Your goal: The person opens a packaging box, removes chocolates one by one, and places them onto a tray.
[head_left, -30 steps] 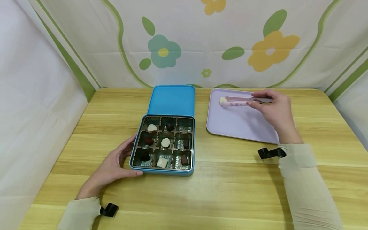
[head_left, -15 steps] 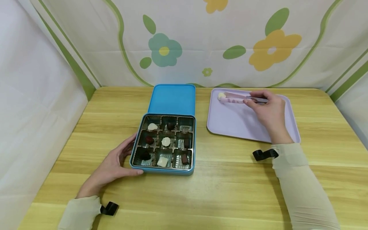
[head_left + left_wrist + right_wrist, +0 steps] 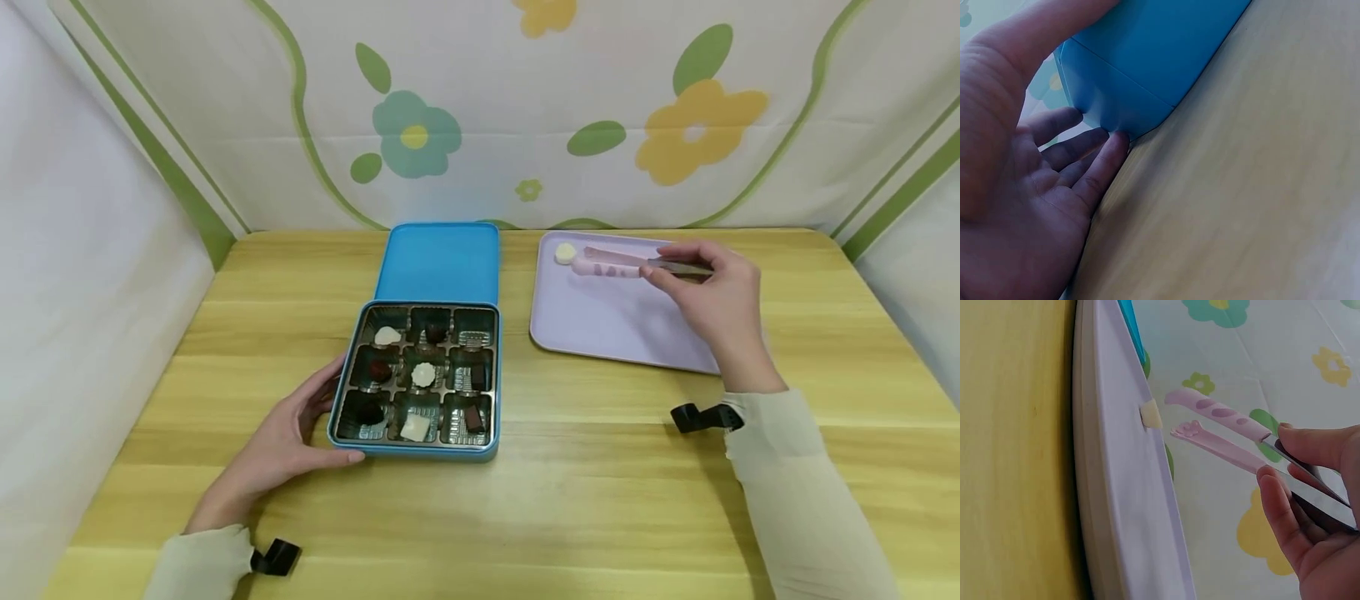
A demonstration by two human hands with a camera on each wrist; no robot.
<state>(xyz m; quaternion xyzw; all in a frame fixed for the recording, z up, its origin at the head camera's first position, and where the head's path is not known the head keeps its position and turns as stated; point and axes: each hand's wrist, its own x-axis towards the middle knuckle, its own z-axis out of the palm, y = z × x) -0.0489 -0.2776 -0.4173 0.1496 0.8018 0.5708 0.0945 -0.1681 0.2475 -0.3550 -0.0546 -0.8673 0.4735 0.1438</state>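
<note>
My right hand (image 3: 722, 293) holds small metal tongs (image 3: 615, 263) with pink, paw-shaped ends, over a lilac tray (image 3: 600, 325). Their tips stand apart with nothing between them, also in the right wrist view. Just left of the tips, a round cream-white chocolate (image 3: 565, 253) lies on the tray's far left corner. My left hand (image 3: 281, 446) rests against the near left corner of a blue tin (image 3: 450, 455), thumb along the front, fingertips on the left side. In the left wrist view, its fairly straight fingers (image 3: 1094, 181) touch the tin wall.
The tin's dark divided insert (image 3: 420, 350) holds several white and dark chocolates. Its far right compartment holds none. The flat blue lid (image 3: 438, 262) lies behind the tin. A flowered curtain (image 3: 510, 108) hangs behind the wooden table (image 3: 570, 500).
The cream-white chocolate was between the tong tips and now lies on the tray. The tongs have parted from it to the right. The left hand stays at the tin.
</note>
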